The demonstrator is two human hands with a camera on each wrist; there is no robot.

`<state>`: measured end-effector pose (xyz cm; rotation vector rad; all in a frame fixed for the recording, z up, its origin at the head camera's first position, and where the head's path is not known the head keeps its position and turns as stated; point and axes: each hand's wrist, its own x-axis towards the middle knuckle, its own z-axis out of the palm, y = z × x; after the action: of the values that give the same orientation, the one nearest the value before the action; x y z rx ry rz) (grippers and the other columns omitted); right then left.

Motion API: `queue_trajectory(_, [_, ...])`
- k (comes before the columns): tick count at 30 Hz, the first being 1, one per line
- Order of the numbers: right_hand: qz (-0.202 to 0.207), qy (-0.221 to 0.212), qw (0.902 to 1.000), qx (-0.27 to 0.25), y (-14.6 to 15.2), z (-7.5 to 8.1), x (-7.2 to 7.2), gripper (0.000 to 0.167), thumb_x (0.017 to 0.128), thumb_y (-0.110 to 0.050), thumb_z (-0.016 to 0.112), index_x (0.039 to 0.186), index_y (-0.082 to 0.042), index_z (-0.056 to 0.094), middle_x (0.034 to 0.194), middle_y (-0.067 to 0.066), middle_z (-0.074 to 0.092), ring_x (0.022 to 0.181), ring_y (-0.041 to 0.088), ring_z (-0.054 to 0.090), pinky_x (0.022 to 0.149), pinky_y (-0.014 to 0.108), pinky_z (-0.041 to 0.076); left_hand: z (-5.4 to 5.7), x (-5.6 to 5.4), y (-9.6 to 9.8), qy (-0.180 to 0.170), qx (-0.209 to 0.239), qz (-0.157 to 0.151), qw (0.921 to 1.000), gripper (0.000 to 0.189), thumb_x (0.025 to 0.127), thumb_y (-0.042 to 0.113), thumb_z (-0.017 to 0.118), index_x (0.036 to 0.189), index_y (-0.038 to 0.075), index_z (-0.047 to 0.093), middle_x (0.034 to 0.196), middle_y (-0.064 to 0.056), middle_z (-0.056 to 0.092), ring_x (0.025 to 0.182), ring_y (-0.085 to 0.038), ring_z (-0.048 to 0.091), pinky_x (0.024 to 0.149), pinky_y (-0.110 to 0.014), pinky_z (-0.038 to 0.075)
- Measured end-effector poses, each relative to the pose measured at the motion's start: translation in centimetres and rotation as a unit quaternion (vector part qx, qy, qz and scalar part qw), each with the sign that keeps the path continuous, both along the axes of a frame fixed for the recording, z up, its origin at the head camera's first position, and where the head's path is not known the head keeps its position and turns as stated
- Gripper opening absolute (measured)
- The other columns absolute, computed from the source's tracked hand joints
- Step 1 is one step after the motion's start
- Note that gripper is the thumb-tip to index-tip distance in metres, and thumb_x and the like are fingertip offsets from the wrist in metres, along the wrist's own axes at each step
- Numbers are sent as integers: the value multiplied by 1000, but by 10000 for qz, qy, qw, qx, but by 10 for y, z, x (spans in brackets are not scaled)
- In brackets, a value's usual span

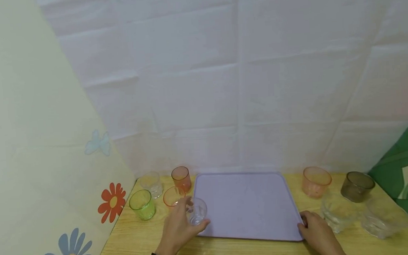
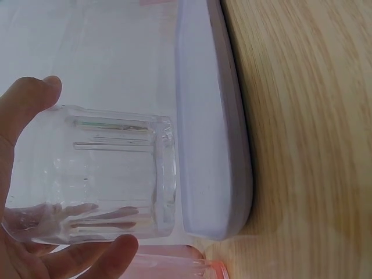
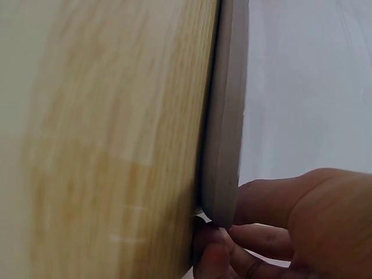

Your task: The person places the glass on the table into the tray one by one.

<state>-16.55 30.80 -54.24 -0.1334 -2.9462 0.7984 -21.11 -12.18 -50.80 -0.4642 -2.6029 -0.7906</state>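
Note:
My left hand [image 1: 177, 228] holds a clear drinking glass [image 1: 198, 214] between thumb and fingers, at the left edge of the lilac tray [image 1: 246, 206]. In the left wrist view, the glass [image 2: 110, 174] has its base close over the tray's rim [image 2: 212, 174]. At the tray's front right corner, my right hand [image 1: 318, 229] grips the edge. The right wrist view shows the thumb on top of the tray's edge [image 3: 224, 133] and curled fingers at its underside. Just behind my left hand stands an orange-rimmed glass [image 1: 170, 198], partly hidden by the fingers.
Left of the tray are a green glass [image 1: 144, 207], another clear glass [image 1: 152, 184] and a red glass [image 1: 181, 177]. On the right stand an orange glass [image 1: 315, 183], a dark grey glass [image 1: 357, 188] and two clear glass vessels [image 1: 336, 217]. A white cloth [image 1: 205, 85] hangs behind the wooden table.

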Motion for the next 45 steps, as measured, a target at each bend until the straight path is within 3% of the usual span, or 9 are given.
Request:
queue_trajectory(9, [-32,-32,10000,59,0,1,1,37,90,-5,72,116,20,63,87,10,63,82,25,59,73,43,50,3,-6,10,284,-57,-57,9996,89,71,62,92,135,8,61,111,4,72,87,-13,71,68,-25,53])
queue_trajectory(16, [-17,-8,10000,12,-1,-1,1,39,91,-5,72,118,21,62,86,10,63,82,25,59,73,44,51,7,-16,16,303,-86,-155,9994,89,73,61,91,136,7,61,112,2,73,88,-13,71,68,-26,55])
queue_trajectory(30, [-66,-226,9997,-20,-1,1,-1,37,91,-4,71,117,20,63,89,12,65,83,26,61,74,47,52,12,-32,28,-223,155,-221,9994,92,76,60,89,143,5,56,117,-1,72,94,-18,72,71,-28,55])
queue_trajectory(37, [-23,-133,9999,-13,-1,-1,-2,36,91,-5,71,117,20,63,89,11,65,84,26,60,74,45,51,11,-39,33,-233,213,-110,9994,91,76,60,89,142,6,57,118,-2,73,92,-21,74,69,-28,55])
queue_trajectory(45, [-45,-214,9997,-49,0,0,-2,37,91,-4,71,117,21,63,89,12,65,84,26,61,74,46,52,10,-49,40,-237,330,-282,9988,95,77,62,88,146,4,55,121,-4,73,96,-23,74,72,-29,56])
